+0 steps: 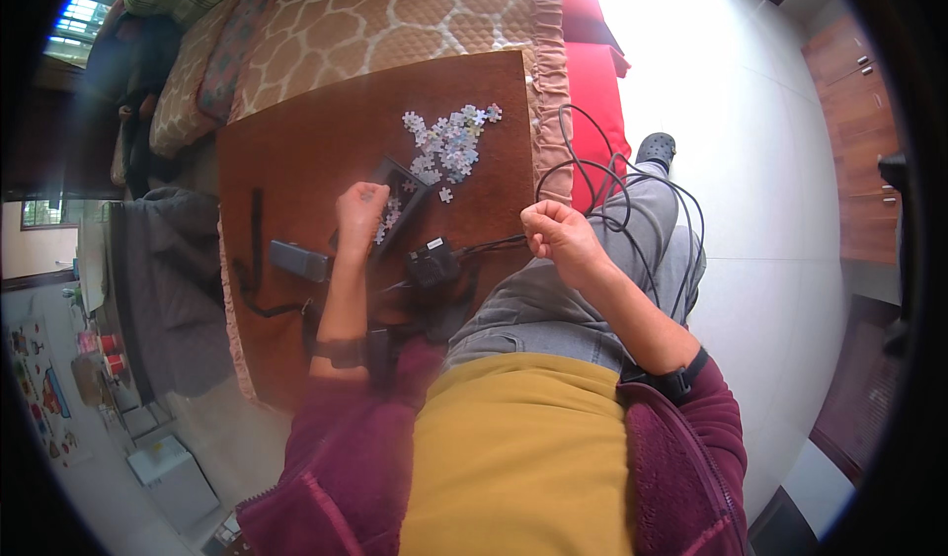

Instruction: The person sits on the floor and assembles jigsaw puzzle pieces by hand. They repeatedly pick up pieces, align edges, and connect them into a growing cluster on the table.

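My left hand [360, 212] is closed over the near left side of a dark open box [415, 198], with a small greyish bit, apparently a jigsaw piece [368, 197], at its fingers. Several jigsaw pieces [388, 222] lie inside the box. Beyond it, a loose pile of pale jigsaw pieces [452, 143] is spread on the brown board, and a single piece [445, 196] lies apart near the box. Above my right thigh, by the board's right edge, my right hand [561, 232] is pinched closed; anything between its fingertips is hidden.
On the brown board [286, 141] lie a grey-blue oblong device [299, 260] and a black block-shaped device [433, 263] with cables. Looped black cables [612, 171] hang over my leg. A bed with a patterned quilt [395, 13] stands behind, with red fabric [592, 92] beside it.
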A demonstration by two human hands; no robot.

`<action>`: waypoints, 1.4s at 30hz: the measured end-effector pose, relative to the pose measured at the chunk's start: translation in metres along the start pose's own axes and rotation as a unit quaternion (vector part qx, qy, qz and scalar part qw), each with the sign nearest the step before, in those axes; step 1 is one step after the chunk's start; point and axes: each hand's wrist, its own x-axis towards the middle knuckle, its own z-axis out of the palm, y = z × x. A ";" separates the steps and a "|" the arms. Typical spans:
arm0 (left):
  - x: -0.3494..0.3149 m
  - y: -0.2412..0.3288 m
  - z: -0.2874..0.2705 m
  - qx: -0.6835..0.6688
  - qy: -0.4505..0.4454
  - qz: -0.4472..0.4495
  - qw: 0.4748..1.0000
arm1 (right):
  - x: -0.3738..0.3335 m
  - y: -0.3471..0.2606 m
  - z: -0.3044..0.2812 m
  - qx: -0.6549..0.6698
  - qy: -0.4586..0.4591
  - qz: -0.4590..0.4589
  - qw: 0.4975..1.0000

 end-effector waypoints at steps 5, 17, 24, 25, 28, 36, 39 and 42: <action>-0.012 0.024 0.005 -0.368 -0.137 -0.124 0.911 | -0.002 -0.006 0.003 -0.026 -0.004 -0.028 0.999; -0.076 0.076 0.069 -0.611 -0.368 -0.299 0.634 | -0.020 -0.017 0.025 -0.324 0.005 -0.270 0.907; -0.089 0.084 0.081 -0.591 -0.335 -0.294 0.673 | -0.023 -0.020 0.028 -0.463 0.031 -0.348 0.815; -0.091 0.085 0.083 -0.586 -0.333 -0.296 0.677 | -0.022 -0.019 0.027 -0.475 0.037 -0.351 0.806; -0.096 0.086 0.087 -0.577 -0.337 -0.294 0.684 | -0.021 -0.016 0.024 -0.481 0.054 -0.354 0.801; -0.097 0.084 0.089 -0.560 -0.336 -0.291 0.700 | -0.020 -0.013 0.019 -0.538 0.065 -0.344 0.766; -0.097 0.084 0.090 -0.563 -0.340 -0.288 0.696 | -0.017 -0.013 0.016 -0.497 0.058 -0.331 0.800; -0.097 0.085 0.089 -0.572 -0.345 -0.290 0.685 | -0.013 -0.015 0.013 -0.387 0.044 -0.280 0.877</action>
